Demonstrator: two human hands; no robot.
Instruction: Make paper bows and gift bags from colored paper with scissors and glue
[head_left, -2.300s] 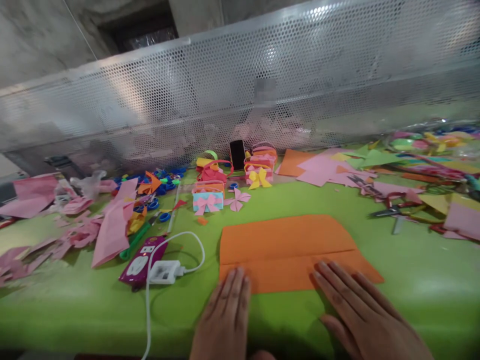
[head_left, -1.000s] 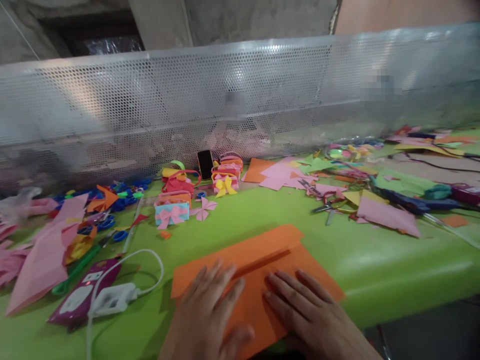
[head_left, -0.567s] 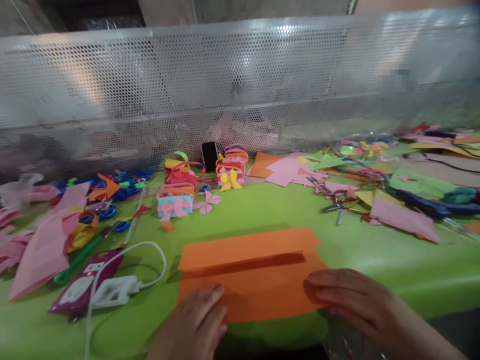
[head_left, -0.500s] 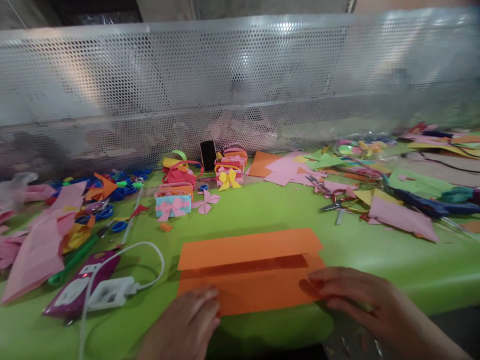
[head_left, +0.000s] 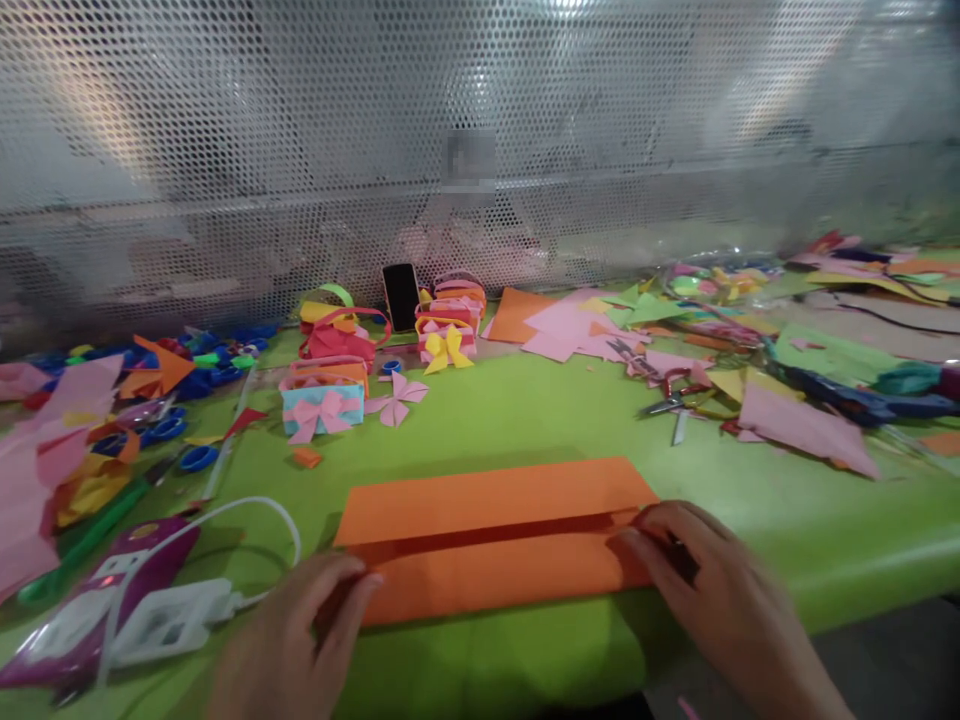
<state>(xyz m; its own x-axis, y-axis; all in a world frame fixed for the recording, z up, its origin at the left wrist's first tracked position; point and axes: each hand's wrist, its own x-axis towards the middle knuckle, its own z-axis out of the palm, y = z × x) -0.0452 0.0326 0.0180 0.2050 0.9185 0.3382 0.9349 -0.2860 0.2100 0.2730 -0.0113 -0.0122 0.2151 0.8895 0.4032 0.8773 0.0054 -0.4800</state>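
The orange paper [head_left: 495,530], a smooth matte sheet folded into a long rectangle, lies flat at lower centre on the glossy green table [head_left: 525,420]. The left hand [head_left: 300,630] pinches its left end, and the right hand [head_left: 697,580] pinches its right end.

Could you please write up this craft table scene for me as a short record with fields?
Surface: green table, backed by a perforated metal screen
Work piece: orange paper, lying flat, with a fold line along its middle
Left hand: at the paper's left end; grip too blurred to tell
Right hand: on the paper's right end; grip too blurred to tell
Left of paper: purple power strip with a white plug
Behind: blue gift box, phone, scissors
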